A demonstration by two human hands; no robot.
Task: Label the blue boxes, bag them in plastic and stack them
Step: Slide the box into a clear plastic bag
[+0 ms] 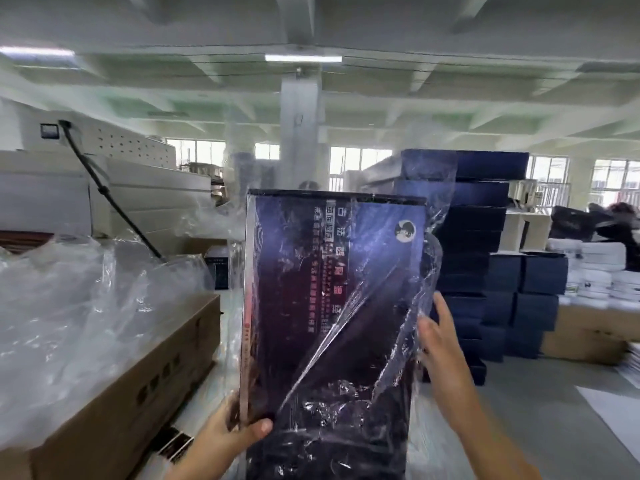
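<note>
Between both hands, upright blue box (322, 292): left hand (232, 439) grips its lower corner for support; right hand (442, 344), fingers straight, presses plastic bag (431, 251) snug.

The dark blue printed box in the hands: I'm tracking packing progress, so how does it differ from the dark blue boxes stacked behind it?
The held dark blue printed box stands on end, printed face to the camera; the stacked dark blue boxes lie flat, plain sides showing. The held box sits in crinkled clear plastic, gripped by the left hand; the stacked ones show no plastic sheen. Both are dark blue.
</note>
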